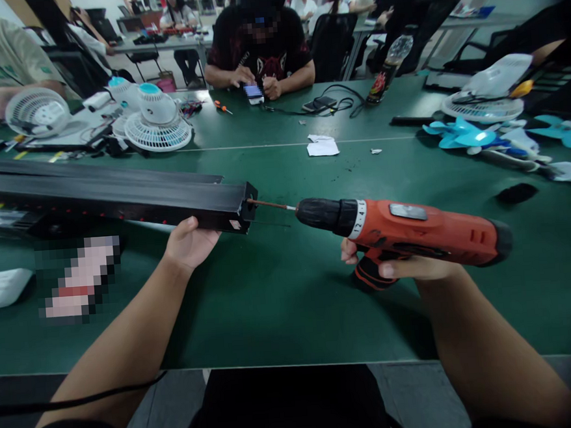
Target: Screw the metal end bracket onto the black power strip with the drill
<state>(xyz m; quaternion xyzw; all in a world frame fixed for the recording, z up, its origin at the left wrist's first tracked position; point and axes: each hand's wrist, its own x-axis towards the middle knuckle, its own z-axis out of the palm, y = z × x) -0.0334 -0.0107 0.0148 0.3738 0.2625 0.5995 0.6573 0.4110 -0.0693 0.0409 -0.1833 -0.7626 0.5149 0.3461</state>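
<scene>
My right hand (411, 267) is wrapped round the grip of an orange and black cordless drill (428, 227), its chuck pointing left. A long thin bit (272, 204) runs from the chuck to the end of a long black rectangular bar (167, 195); its tip meets the end face, but how deep it sits I cannot tell. My left hand (192, 243) holds the bar from below near that end, thumb along its near side. Small red dots line the bar's side. A thin dark wire or rod (271, 223) sticks out below the bit.
White fans (158, 128) stand at the back left, and a white fan part (483, 102) with blue blades (460, 133) lies at the right. A paper scrap (322, 146) and a bottle (390, 70) are farther back. Across the green table (293, 318) sits a person (259, 46) with a phone.
</scene>
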